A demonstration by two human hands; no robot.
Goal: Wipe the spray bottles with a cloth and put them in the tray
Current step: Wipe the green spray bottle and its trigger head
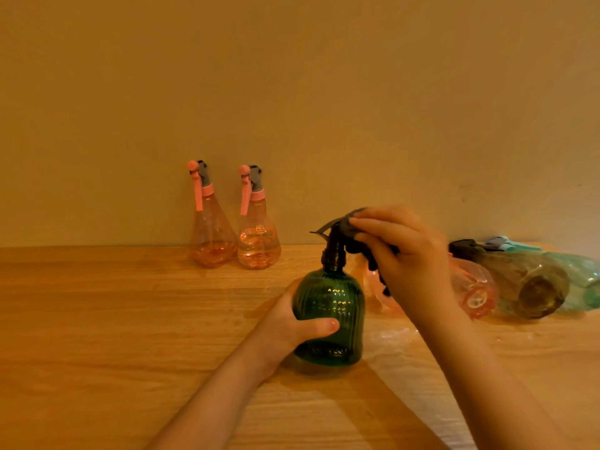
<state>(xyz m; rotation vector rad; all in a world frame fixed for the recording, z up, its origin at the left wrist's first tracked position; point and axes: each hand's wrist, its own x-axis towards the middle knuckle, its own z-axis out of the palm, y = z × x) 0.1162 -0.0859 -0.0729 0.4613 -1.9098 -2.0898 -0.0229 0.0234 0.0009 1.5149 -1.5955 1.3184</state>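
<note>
Roughly midway, judging by layout. Table [113,319] carries everything; no tray visible in view. Three bottles [526,280] lie on their sides at right, possibly wiped already, can't confirm. Two pink bottles [212,235] stand upright by the wall, likely pending. Green bottle [329,316] stands centre, left hand [292,323] gripping its body. Right hand [412,261] pinches dark cloth [355,241] against the sprayer head.

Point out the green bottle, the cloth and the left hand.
green bottle [334,306]: head view, ribbed body.
cloth [354,227]: head view, fold over the sprayer.
left hand [289,319]: head view, near the thumb's base.
</note>
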